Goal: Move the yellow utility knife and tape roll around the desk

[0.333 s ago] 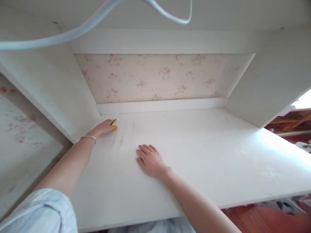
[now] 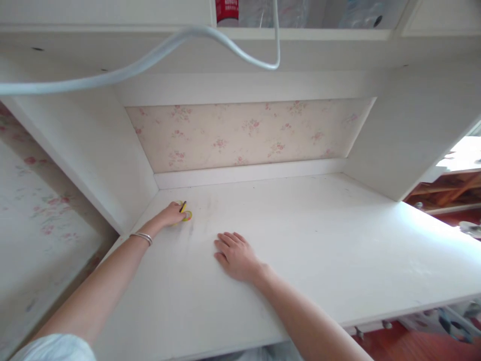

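- Left hand [image 2: 172,214]: fingers closed around the yellow item [image 2: 187,216], palm down, near the desk's back left corner.
- Yellow item: partly hidden by the fingers, with a dark strip across it and a spot of orange at its right edge; it seems to lie against the desktop, though its underside cannot be seen.
- Right hand [image 2: 237,257]: laid flat and spread only a little, fingers forward, thumb slightly apart, nothing seen in it; it rests on the desk well to the right of the yellow item and nearer the person.
- Bracelet [image 2: 142,237]: around the left wrist.
- Smudges [image 2: 191,228]: grey streaks just beside the yellow item, on its right.
- Desk [image 2: 300,250]: white, beneath both hands, with a few dark specks.
- Sleeve [image 2: 56,348]: pale, pushed up the left arm.
- Back panel [image 2: 233,133]: flowered, behind the desk, between two white side walls.
- Cable [image 2: 165,47]: white, crossing in front of the upper shelf.
- Can [image 2: 227,11]: red, up on that shelf, beside clear plastic [image 2: 361,12].
- Floor [image 2: 417,341]: red, below the desk's right front edge.
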`<move>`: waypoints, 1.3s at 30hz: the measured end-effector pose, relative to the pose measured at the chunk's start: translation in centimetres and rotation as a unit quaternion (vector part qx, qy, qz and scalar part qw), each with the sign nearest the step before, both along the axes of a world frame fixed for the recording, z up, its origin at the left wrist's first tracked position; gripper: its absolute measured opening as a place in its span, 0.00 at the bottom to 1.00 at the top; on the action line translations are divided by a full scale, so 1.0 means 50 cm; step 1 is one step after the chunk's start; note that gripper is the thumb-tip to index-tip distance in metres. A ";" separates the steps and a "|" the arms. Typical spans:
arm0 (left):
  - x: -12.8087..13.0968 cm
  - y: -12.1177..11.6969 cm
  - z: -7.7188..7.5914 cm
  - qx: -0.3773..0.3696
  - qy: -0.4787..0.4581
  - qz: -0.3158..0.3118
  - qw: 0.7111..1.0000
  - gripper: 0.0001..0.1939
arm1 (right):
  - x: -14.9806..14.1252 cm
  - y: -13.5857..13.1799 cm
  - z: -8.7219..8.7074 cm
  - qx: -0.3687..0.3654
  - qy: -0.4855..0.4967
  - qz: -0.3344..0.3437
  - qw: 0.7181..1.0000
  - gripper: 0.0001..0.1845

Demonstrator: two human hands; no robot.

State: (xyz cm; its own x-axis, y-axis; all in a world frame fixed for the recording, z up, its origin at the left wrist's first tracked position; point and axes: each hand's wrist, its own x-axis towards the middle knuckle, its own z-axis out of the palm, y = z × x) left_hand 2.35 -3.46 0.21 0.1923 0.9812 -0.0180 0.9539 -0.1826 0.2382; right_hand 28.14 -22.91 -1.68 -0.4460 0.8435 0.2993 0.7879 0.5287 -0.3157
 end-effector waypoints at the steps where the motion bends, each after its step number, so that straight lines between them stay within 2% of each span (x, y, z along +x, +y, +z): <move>1: 0.017 -0.020 -0.002 -0.007 0.010 -0.017 1.000 0.15 | 0.001 0.000 0.001 0.002 0.002 0.003 1.000 0.18; 5: 0.103 -0.114 -0.016 -0.016 0.025 -0.046 0.998 0.16 | 0.013 0.003 0.009 -0.006 0.028 0.007 1.000 0.19; 7: 0.154 -0.162 -0.023 -0.005 0.007 -0.049 0.999 0.17 | 0.030 0.006 0.016 -0.013 0.049 -0.012 0.999 0.21; 11: 0.256 -0.247 -0.028 0.003 -0.039 -0.018 0.999 0.18 | 0.081 0.009 0.024 -0.015 0.081 -0.051 0.995 0.24; 15: 0.341 -0.288 -0.025 0.003 -0.080 -0.007 0.997 0.14 | 0.142 0.007 0.010 -0.022 0.087 -0.003 0.996 0.24; 18: 0.375 -0.292 -0.025 0.011 -0.112 -0.027 0.993 0.13 | 0.183 0.012 -0.007 -0.018 0.091 -0.035 0.995 0.21; 21: 0.372 -0.289 -0.031 0.036 -0.144 -0.054 0.987 0.15 | 0.207 0.021 -0.019 -0.012 0.089 -0.110 0.990 0.15; 24: 0.341 -0.292 -0.039 0.066 -0.149 -0.054 0.985 0.19 | 0.211 0.026 -0.022 -0.017 0.090 -0.150 0.984 0.14; 30: 0.282 -0.312 -0.041 0.077 -0.083 -0.075 0.991 0.18 | 0.196 0.023 -0.017 -0.017 0.091 -0.174 0.980 0.15; 36: 0.275 -0.321 -0.037 0.087 -0.046 -0.060 0.993 0.13 | 0.196 0.026 -0.024 -0.025 0.091 -0.170 0.981 0.12; 39: 0.276 -0.321 -0.039 0.093 -0.046 -0.045 0.994 0.12 | 0.196 0.025 -0.027 -0.013 0.099 -0.192 0.976 0.12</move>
